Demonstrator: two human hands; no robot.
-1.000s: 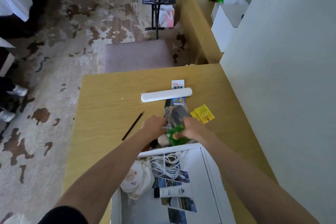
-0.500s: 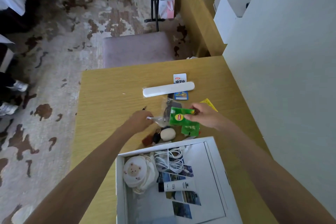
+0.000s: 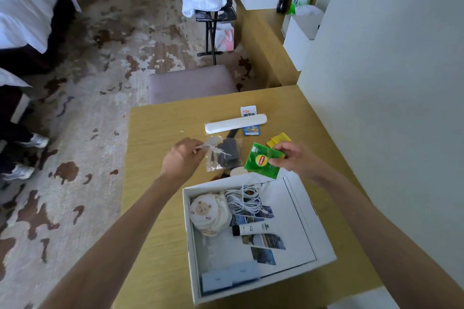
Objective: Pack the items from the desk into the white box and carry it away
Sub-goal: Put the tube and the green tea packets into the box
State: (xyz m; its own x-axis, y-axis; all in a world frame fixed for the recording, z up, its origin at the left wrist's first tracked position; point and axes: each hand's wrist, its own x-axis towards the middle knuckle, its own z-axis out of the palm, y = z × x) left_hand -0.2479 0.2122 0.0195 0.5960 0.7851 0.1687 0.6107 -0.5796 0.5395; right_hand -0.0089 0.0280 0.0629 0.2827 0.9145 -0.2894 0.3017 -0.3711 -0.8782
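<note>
Beyond the white box (image 3: 187, 221), the left hand (image 3: 184, 158) pinches a clear bag (image 3: 221, 155). The right hand (image 3: 293, 158) grips green tea packets (image 3: 262, 162).

left hand (image 3: 182, 158): fingers curled, pinching clear plastic bag (image 3: 221, 155) | right hand (image 3: 293, 159): pinching green foil tea packet (image 3: 261, 160) | both forearms extended forward

The flat green foil sachet (image 3: 261, 162) bears a round yellow logo reading "Lipton". The white-and-blue card pack (image 3: 248, 110) on the worktop (image 3: 163, 128) carries dark Chinese characters, too small to read.
</note>
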